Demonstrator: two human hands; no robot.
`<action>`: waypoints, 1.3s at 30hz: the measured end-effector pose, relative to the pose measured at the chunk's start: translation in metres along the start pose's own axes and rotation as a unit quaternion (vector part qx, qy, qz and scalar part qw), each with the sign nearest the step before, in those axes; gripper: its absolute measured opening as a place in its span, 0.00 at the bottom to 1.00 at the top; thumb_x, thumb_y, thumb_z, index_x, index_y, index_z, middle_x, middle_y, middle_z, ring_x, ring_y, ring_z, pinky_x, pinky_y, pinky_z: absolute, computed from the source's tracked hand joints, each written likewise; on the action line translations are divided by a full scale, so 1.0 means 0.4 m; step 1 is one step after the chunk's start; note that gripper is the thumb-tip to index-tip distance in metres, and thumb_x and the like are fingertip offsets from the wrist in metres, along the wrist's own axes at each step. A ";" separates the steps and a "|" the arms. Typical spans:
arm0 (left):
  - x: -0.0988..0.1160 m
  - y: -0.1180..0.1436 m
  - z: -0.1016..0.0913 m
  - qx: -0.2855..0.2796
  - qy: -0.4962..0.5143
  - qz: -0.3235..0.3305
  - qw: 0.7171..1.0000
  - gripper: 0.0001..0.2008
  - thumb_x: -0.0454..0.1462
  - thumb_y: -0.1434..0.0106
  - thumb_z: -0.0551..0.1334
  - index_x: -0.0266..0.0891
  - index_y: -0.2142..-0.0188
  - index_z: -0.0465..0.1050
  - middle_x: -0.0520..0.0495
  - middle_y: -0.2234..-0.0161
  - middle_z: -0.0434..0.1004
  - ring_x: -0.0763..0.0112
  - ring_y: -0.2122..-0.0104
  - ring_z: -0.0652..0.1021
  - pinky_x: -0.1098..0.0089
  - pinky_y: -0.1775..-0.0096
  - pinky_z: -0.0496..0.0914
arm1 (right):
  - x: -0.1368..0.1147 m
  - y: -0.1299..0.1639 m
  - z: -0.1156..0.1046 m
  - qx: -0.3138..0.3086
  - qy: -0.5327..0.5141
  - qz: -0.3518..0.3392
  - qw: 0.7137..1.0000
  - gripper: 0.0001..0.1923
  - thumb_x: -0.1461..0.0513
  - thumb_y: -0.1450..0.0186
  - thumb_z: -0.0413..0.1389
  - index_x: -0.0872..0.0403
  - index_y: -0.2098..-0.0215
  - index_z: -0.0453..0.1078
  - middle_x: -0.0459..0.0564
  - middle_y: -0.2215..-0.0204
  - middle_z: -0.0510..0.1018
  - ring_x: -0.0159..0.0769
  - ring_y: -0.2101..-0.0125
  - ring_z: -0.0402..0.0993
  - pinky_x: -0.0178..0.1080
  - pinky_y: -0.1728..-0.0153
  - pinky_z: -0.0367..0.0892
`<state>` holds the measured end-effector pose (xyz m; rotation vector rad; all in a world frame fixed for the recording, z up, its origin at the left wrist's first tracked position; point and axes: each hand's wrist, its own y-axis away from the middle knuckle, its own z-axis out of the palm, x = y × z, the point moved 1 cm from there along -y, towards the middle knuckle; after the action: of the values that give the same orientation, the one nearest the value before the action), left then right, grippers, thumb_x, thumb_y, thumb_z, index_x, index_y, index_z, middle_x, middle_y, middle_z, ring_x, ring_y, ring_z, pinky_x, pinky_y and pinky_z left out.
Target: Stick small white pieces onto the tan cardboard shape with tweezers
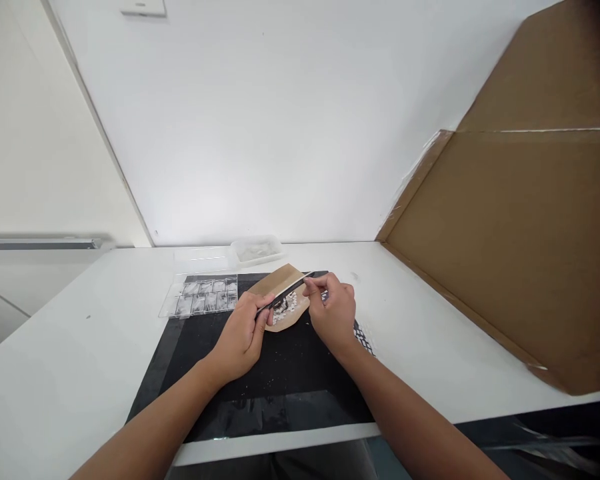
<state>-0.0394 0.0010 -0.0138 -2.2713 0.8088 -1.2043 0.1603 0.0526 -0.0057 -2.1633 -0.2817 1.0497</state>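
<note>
Left hand (pixel 243 333) rests on the black mat (pixel 285 373), fingers curled around one end of a thin dark tool (pixel 286 292) — probably tweezers, though too small to be sure; the tool runs up and to the right from the thumb and forefinger. Right hand (pixel 334 312) sits just beside it, fingertips pinched at the tool's far end; whether they grip the tool itself or something tiny at its tip cannot be told.

Under the tool lies a brown paper piece (pixel 283 283), flat on the mat, between the two hands; on it sits a small heap of pale beads (pixel 286 308) — individual pieces too small to make out; the tool crosses above this heap.

Left of the paper and behind the left hand, a clear plastic organizer box (pixel 203 295) lies partly on the mat, partly on the white table (pixel 55 360); its compartments hold pale contents, not resolvable. Behind it, near the wall, stands a shallow clear tray (pixel 257 249), well apart from both hands.

At the right, a large cardboard sheet (pixel 520 247) leans on edge from the table against the wall. A checkered black-and-white patch (pixel 364 338) shows just under the right wrist at the mat's edge.
</note>
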 end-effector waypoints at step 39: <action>-0.011 0.002 0.008 0.005 -0.007 -0.030 1.000 0.14 0.37 0.25 0.50 0.41 0.42 0.64 0.46 0.61 0.71 0.62 0.58 0.73 0.59 0.51 0.67 | 0.009 -0.015 0.005 -0.011 0.013 0.044 0.999 0.12 0.56 0.28 0.54 0.50 0.68 0.67 0.43 0.72 0.82 0.37 0.73 0.76 0.46 0.53 0.59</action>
<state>-0.0391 0.0037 -0.0186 -2.3072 0.7323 -1.2159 0.1617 0.0594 -0.0045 -2.2243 -0.1876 1.0697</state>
